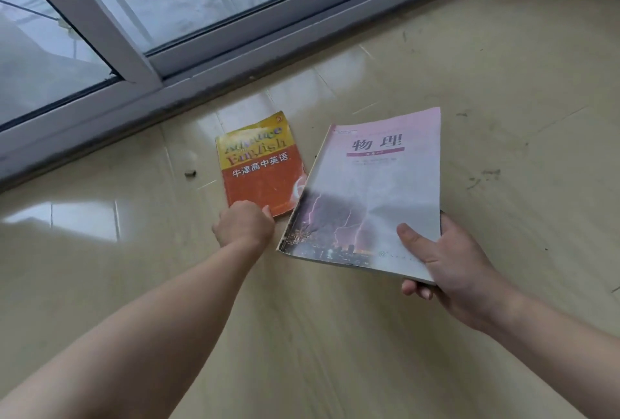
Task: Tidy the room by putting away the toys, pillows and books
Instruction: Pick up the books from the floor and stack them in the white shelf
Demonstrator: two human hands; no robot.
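The right hand point(449, 261) holds a pink book point(372, 197) by its near right corner, thumb pressed flat on the cover and fingers curled underneath. The book is lifted clear of the floor point(335, 334) and tilted slightly. Its cover is pale pink at the top with two large dark Chinese characters and a darker pink strip below them; the lower half shows a purple, stormy sky with lightning over city lights. The spine edge looks worn and frayed.

The left hand point(245, 225) reaches forward with the arm stretched out, fingers bent down onto the near edge of an orange book point(260, 167). Whether the fingers have closed around that edge cannot be told. This book lies flat on the floor, just left of the pink one, whose edge overlaps its right corner in the view. Its cover is yellow at the top with colourful English lettering, and orange-red below with a line of white Chinese characters. Its corners are curled.

The floor is glossy, pale wood-look planks. A small dark scrap point(190, 173) lies left of the orange book. Beyond runs a white-framed sliding door point(141, 49).
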